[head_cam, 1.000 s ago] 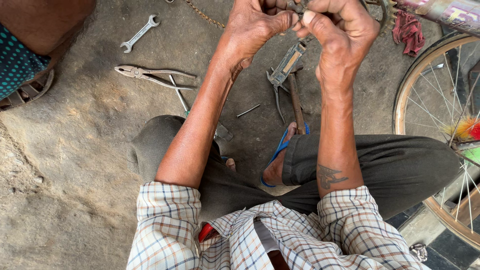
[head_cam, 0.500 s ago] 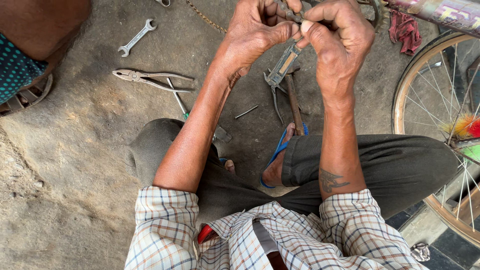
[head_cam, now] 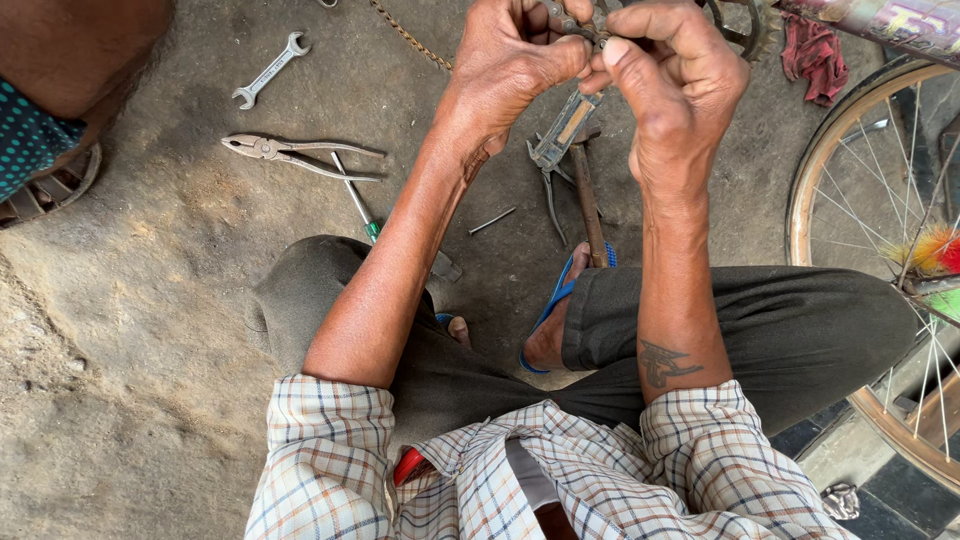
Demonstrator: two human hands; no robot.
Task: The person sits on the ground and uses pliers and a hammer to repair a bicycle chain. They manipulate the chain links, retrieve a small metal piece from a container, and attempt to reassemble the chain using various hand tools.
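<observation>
My left hand (head_cam: pixel 515 60) and my right hand (head_cam: pixel 675 85) are raised together at the top of the view, both pinching a short piece of bicycle chain (head_cam: pixel 578 22) between fingertips. Most of the chain piece is hidden by my fingers. Directly below my hands on the ground lie pliers with a grey jaw (head_cam: pixel 555 150) and a hammer with a rusty handle (head_cam: pixel 588 205). I squat with my knees apart, a blue sandal (head_cam: pixel 555 300) on my foot.
On the concrete floor lie an open-end spanner (head_cam: pixel 268 70), long-nose pliers (head_cam: pixel 300 155), a green-handled screwdriver (head_cam: pixel 357 205), a nail (head_cam: pixel 492 220) and a loose chain (head_cam: pixel 405 35). A bicycle wheel (head_cam: pixel 835 200) stands at right, a red rag (head_cam: pixel 812 55) nearby. Another person's sandalled foot (head_cam: pixel 50 185) is at left.
My hands have stayed together on the chain piece, with the fingers shifting slightly. The camera view has drifted a little, so the tools appear lower and more to the left.
</observation>
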